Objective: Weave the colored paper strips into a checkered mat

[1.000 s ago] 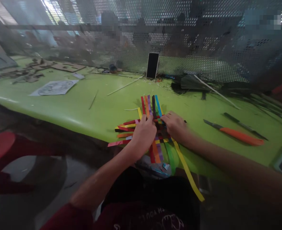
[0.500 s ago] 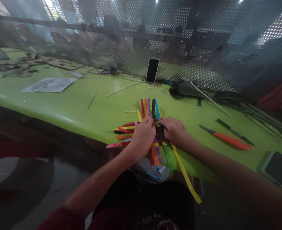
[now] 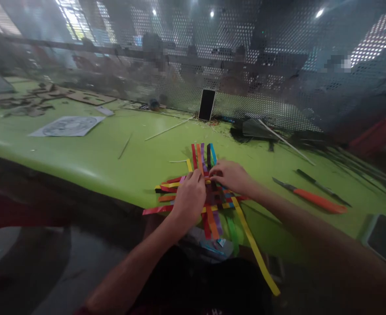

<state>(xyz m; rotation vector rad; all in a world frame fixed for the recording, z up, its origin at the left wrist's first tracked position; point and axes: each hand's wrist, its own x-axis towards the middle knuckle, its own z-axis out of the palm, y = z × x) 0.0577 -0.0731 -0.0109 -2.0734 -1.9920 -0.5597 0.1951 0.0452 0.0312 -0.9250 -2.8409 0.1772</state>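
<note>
No full words are coming through here, folks. A couple of pale letters (image 3: 216,312) are peeking in at the very bottom edge, just right of center, on the dark clothing (image 3: 209,311), but the frame is cutting them off; one's looking like an H, and that's all I'm getting. The printed sheet (image 3: 67,126) at left is showing a drawing (image 3: 71,125), its finer marks blurring out. The little packet (image 3: 221,242) at lower center is coming out too tiny to read.
</note>
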